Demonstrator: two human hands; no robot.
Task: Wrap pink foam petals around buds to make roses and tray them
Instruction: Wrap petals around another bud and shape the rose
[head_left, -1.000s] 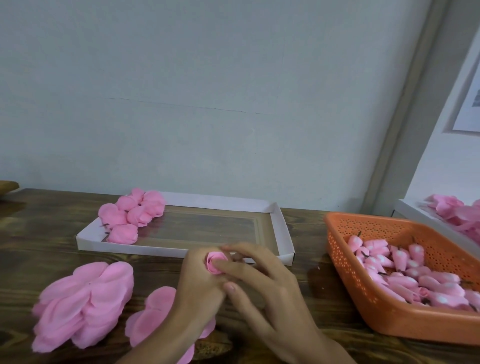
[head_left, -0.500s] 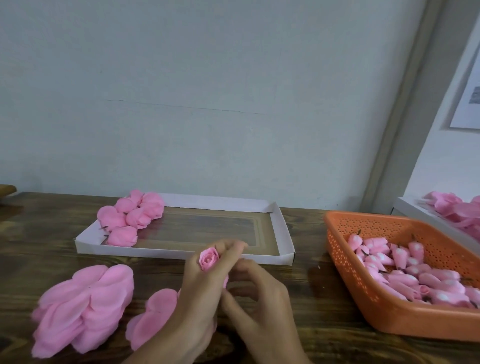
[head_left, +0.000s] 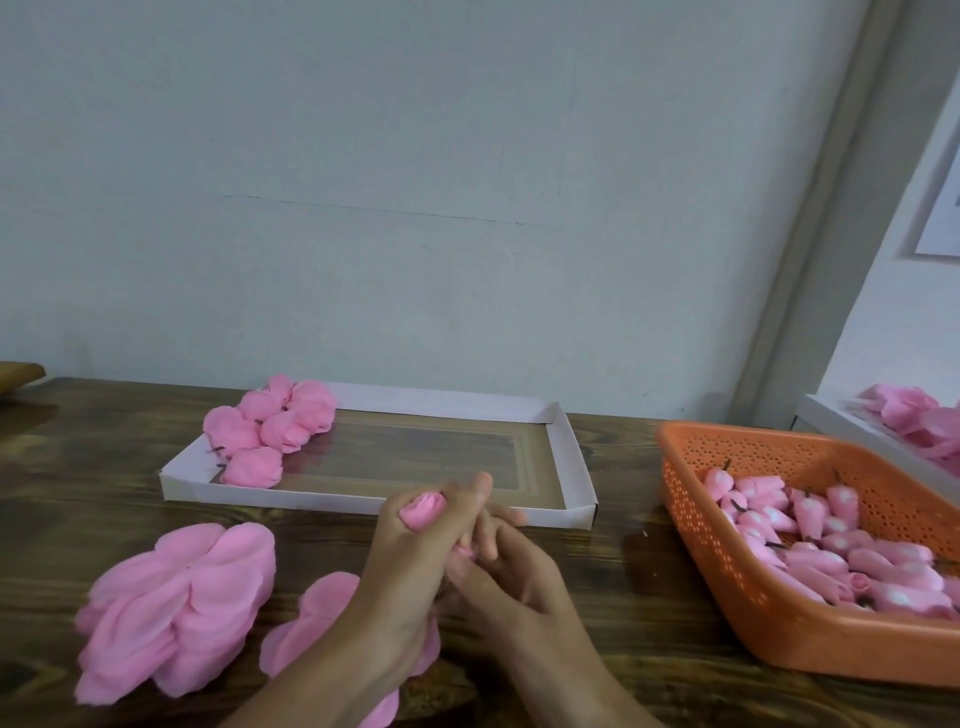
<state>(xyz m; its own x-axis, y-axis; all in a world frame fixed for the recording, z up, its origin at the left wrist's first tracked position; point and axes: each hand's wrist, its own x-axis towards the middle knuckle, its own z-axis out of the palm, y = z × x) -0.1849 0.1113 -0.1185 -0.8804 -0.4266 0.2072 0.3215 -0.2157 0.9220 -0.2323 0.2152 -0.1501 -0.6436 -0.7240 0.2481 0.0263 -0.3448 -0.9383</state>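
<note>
I see left hand (head_left: 415, 551) clenched around a pink rose (head_left: 423, 509) just in front of the white tray (head_left: 363, 501) | right hand (head_left: 511, 577) pinching the rose's base, touching the left | finished roses (head_left: 270, 426) in tray's far-left corner | petal stacks (head_left: 176, 603) left of tray, near side | bud basket (head_left: 779, 613) right of tray

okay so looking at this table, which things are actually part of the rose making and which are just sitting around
Part of the job:
- rose gripped in the left hand, right hand working at its base
- loose petals
- orange basket of buds
- white tray with finished roses

Just lying about:
- wooden object at the far left edge
- framed picture on the wall
</note>
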